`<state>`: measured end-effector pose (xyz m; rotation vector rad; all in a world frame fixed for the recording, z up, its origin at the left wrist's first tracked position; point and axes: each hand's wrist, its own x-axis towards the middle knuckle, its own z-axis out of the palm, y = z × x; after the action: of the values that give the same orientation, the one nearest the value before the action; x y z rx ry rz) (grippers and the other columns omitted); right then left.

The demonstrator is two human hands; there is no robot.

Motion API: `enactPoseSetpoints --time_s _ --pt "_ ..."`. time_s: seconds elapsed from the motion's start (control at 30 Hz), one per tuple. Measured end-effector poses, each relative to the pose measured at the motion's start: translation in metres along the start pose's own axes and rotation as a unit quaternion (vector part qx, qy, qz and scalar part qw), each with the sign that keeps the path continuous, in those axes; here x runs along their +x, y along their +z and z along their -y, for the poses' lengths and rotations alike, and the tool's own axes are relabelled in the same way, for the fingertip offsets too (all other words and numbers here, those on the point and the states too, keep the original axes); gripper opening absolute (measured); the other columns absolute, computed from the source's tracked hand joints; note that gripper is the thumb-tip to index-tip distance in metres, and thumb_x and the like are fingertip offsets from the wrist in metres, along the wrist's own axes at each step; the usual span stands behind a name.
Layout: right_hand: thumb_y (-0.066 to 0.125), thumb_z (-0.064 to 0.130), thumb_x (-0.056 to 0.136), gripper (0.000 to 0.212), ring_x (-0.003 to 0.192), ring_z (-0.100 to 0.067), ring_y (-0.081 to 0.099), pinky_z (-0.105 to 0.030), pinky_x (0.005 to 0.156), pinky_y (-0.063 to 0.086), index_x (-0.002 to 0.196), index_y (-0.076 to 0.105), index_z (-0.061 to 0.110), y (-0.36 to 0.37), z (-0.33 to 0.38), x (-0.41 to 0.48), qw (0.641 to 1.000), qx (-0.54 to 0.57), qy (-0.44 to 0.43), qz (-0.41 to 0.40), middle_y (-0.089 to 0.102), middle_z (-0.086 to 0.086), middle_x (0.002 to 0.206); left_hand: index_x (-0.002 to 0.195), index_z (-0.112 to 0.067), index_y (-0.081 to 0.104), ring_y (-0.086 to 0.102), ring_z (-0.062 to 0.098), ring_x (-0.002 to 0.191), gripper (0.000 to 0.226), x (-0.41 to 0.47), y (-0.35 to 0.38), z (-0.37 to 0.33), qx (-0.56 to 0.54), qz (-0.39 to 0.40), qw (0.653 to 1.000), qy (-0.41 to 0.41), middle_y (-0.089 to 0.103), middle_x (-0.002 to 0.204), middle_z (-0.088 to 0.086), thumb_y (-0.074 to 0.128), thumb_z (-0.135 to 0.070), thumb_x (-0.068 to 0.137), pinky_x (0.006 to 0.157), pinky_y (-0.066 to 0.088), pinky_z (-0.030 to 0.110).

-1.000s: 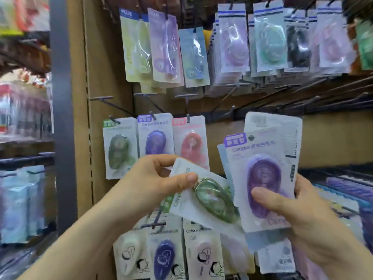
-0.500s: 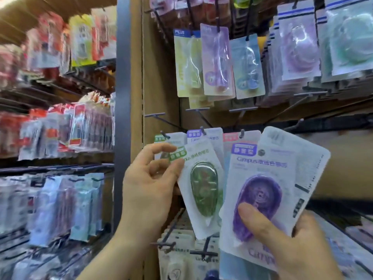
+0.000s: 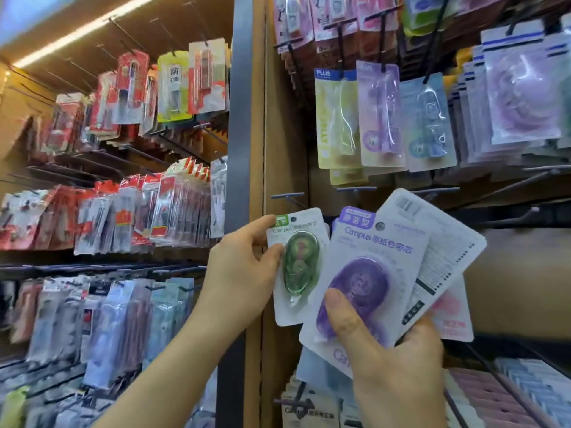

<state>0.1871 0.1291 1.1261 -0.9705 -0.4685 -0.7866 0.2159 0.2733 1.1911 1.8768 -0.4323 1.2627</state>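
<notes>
My left hand pinches a white card pack with a green correction tape, held upright against the wooden display panel, just under an empty peg hook. My right hand grips a fanned stack of similar packs: the purple tape pack in front with my thumb on its blister, a pack turned to its printed back behind it, and a pink-printed one at the rear.
Pastel tape packs hang on hooks above. A grey upright post divides this bay from the left bay of red and blue hanging packs. Bare black hooks jut out at the right. More packs hang below.
My left hand has turned the green pack upright and brought it up and left toward the empty hook. The view has swung left, showing more of the left bay.
</notes>
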Motion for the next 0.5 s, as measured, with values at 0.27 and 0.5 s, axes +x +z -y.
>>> enactPoseSetpoints --time_s 0.27,0.5 --pt "0.078 0.034 0.036 0.071 0.079 0.014 0.064 -0.007 0.062 0.053 0.106 0.066 0.032 0.008 -0.010 0.001 1.000 0.005 0.005 -0.003 0.068 0.032 0.088 0.143 -0.023 0.048 0.058 0.019 0.117 0.047 0.013 -0.009 -0.009 0.193 0.039 0.979 0.047 0.062 0.131 -0.001 0.057 -0.023 0.097 0.099 0.050 0.040" --pt "0.079 0.033 0.038 0.084 0.084 0.010 0.064 -0.005 0.057 0.050 0.121 0.064 0.024 0.002 -0.010 0.008 0.997 -0.005 0.046 0.059 0.073 0.015 0.099 0.129 -0.024 0.056 0.060 0.023 0.106 0.031 0.015 -0.005 -0.020 0.388 0.057 0.914 0.109 0.064 0.117 0.000 0.050 -0.030 0.099 0.082 0.046 0.033"
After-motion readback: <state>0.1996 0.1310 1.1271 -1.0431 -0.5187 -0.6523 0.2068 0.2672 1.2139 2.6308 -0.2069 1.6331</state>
